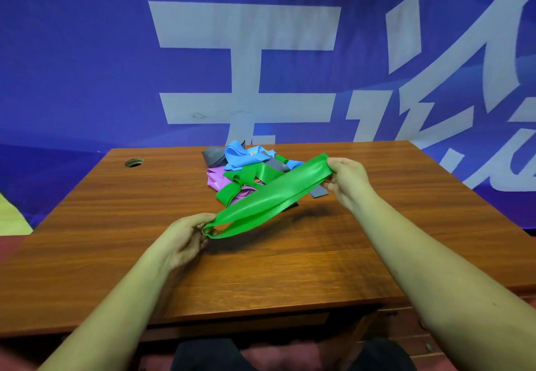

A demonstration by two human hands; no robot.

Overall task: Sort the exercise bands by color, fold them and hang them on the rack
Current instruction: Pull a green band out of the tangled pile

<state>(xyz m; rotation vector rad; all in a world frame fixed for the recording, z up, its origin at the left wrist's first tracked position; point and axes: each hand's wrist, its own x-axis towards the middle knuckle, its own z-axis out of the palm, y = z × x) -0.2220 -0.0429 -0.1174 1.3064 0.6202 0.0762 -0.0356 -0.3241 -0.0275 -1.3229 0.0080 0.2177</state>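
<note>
A green exercise band (269,196) is stretched above the wooden table (116,225), doubled over on itself. My left hand (185,240) pinches its near looped end. My right hand (345,179) grips its far end, higher and to the right. Behind the band lies a jumbled pile: blue bands (240,156), grey bands (213,156), a purple band (216,180) and another green band (240,183). No rack is in view.
A round cable hole (134,162) sits in the table's far left corner. A blue banner with large white characters (246,28) hangs right behind the table. A yellow surface (11,220) shows at the left edge.
</note>
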